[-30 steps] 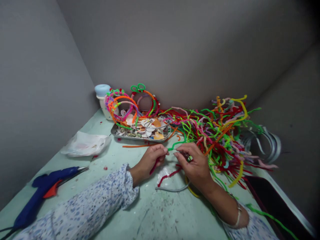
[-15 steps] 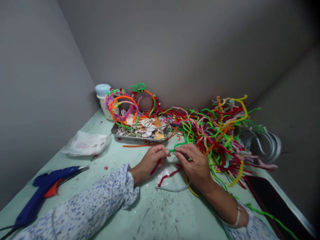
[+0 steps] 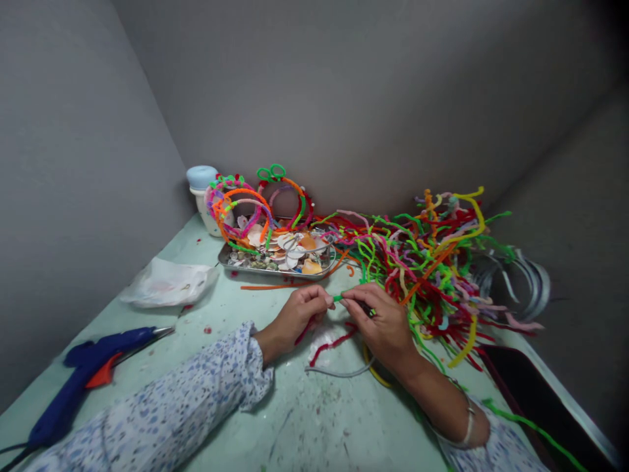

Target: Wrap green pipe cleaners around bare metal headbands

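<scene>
My left hand (image 3: 309, 311) and my right hand (image 3: 381, 321) are close together above the table, each pinching the same green pipe cleaner (image 3: 337, 298). Only a short stretch of it shows between the fingertips; the rest is hidden by my fingers. A red fuzzy strand is partly visible under my left palm. Below the hands are a red pipe cleaner (image 3: 328, 347) and a thin grey band (image 3: 339, 374), whose right end passes behind my right hand. A yellow curved strand (image 3: 377, 372) shows beside my right wrist.
A metal tray (image 3: 275, 272) of shells stands behind, with decorated headbands (image 3: 246, 196) on it. Tangled pipe cleaners (image 3: 417, 255) and grey hoops (image 3: 535, 288) are at right, above a dark flat device (image 3: 535, 393). Left are a glue gun (image 3: 93, 360), plastic bag (image 3: 170, 283) and blue-lidded bottle (image 3: 202, 190).
The loose green length that arched above my right fingertips no longer shows there. Both hands have stayed in nearly the same place.
</scene>
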Tool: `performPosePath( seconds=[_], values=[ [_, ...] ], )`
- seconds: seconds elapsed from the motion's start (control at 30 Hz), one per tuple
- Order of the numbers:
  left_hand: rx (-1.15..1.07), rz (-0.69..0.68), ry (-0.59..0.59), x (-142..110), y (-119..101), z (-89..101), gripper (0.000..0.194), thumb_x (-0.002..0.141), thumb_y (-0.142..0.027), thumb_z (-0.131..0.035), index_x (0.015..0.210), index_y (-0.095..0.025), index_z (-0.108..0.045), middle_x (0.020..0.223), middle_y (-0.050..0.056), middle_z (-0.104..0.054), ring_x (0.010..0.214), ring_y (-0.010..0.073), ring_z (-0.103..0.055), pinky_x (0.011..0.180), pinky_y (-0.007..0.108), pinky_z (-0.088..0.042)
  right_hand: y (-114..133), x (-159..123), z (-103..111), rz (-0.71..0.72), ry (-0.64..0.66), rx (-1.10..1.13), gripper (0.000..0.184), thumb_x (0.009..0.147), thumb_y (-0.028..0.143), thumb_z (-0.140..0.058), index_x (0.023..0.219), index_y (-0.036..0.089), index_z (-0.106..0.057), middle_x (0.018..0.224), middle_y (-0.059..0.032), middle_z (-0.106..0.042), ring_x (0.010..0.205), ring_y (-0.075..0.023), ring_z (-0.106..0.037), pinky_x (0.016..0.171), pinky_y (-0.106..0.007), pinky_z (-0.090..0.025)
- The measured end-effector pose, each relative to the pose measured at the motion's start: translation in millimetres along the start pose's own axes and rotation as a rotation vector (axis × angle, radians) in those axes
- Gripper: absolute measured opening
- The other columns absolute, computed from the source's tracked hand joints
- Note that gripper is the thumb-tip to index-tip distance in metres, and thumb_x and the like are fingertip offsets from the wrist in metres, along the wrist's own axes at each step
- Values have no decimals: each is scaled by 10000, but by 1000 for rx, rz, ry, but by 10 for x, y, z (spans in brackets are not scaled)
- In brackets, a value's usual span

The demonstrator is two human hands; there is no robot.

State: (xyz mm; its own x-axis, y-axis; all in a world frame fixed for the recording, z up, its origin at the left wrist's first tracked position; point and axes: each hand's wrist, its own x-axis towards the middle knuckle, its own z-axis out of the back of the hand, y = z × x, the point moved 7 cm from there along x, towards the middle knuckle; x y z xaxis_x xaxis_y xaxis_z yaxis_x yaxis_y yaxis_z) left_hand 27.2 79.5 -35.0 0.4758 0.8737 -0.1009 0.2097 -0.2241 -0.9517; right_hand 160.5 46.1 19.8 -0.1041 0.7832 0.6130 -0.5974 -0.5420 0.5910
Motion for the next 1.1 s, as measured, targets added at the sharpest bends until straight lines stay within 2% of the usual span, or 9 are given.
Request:
performPosePath(
  seconds=[0.37,0.57,1.1],
  values=[
    [12,-4,23,-16,0,-20,213,780,-316,-636,688,-171,-508,509,-72,-372,455,69,-260,445,240,-166,-68,13,-62,-154,147,63,94,906,242,-540,899,200,-625,860,-25,-617,810,-164,-592,738,-277,-462],
    [4,5,2,-10,-9,-11,201,776,-314,-623,691,-173,-509,514,-69,-386,450,68,-279,437,231,-179,-92,-19,-72,-177,131,108,162,931,243,-482,974,206,-634,895,-38,-616,844,-176,-589,755,-292,-461],
    [-16,0,22,-8,-6,-21,195,783,-294,-625,688,-172,-505,506,-71,-378,444,67,-266,435,237,-166,-69,-11,-65,-204,130,99,177,931,275,-489,960,194,-644,855,-36,-605,810,-177,-583,745,-301,-456]
  ],
)
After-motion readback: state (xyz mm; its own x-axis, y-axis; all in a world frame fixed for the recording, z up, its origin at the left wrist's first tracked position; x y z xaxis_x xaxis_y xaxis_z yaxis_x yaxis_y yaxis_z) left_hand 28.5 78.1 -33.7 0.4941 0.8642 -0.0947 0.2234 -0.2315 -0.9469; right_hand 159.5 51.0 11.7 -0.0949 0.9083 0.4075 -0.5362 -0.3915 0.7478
